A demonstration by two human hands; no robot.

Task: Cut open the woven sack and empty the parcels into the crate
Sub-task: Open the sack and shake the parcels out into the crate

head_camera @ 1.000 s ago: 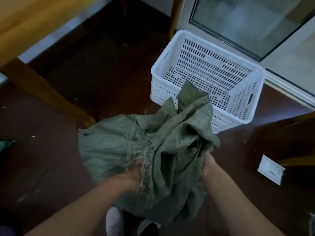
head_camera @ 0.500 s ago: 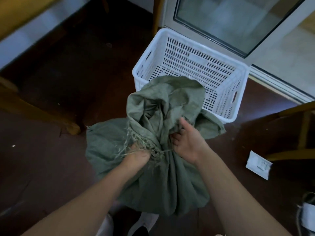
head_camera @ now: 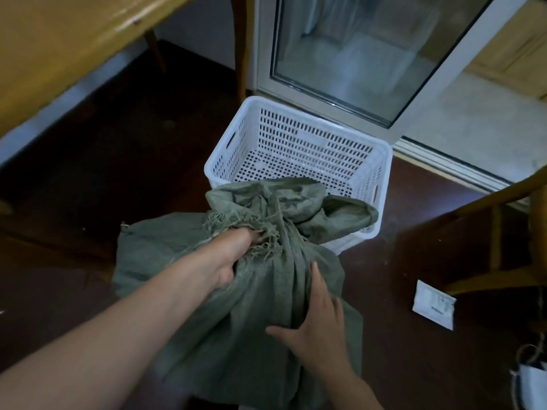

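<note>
Left grip [head_camera: 236, 255]: fist closed round bunched, frayed neck of woven sack [head_camera: 183, 261].
Right grip [head_camera: 318, 318]: fingers spread, flat on sack body, just below left grip.
Sack: on floor [head_camera: 88, 202] under both grips; top folds reach crate's near rim.
Crate [head_camera: 296, 113]: white, just beyond left grip.
Packet [head_camera: 433, 304]: floor, right of right grip.

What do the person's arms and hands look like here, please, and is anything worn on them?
The left forearm and right forearm are bare, with no sleeve or cuff in view. The left hand and right hand wear no gloves, and no watch, ring, bracelet or marking shows on either.
</note>
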